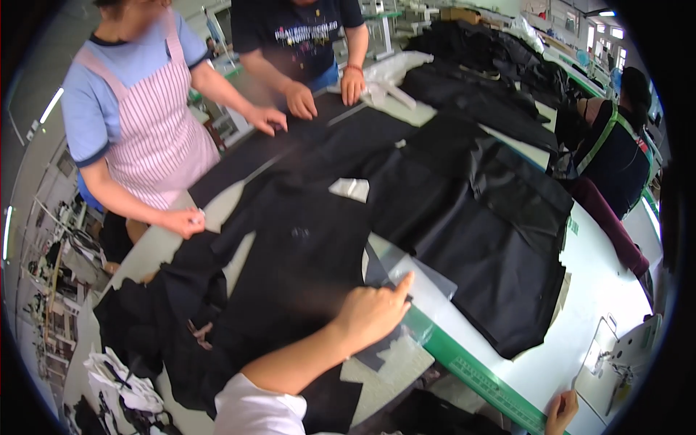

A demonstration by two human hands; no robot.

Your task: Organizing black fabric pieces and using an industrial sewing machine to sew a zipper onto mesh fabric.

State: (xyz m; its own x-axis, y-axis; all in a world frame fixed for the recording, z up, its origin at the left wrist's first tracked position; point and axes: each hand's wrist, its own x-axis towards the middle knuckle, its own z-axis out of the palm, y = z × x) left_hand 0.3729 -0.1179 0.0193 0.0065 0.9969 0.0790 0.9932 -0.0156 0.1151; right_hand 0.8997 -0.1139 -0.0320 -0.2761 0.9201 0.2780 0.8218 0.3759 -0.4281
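My left hand (373, 313) reaches over the table, its index finger stretched out onto a clear plastic sheet (429, 279); the other fingers are partly curled and nothing shows in its grasp. Beneath and beside it lie black fabric pieces (297, 279). To the right spreads a larger black garment piece (471, 225) with shiny creases. My right hand (562, 413) is at the lower right by the table edge, fingers curled; the frame's lower edge cuts it off, and what it holds, if anything, is hidden. A small white piece (351, 190) lies on the black cloth.
Across the table, a person in a striped apron (156, 116) and another in a dark shirt (297, 36) handle black cloth. A sewing machine (627, 362) stands at right, near a seated person (616, 145). A green ruler-marked strip (471, 368) edges the table. White scraps (127, 384) lie lower left.
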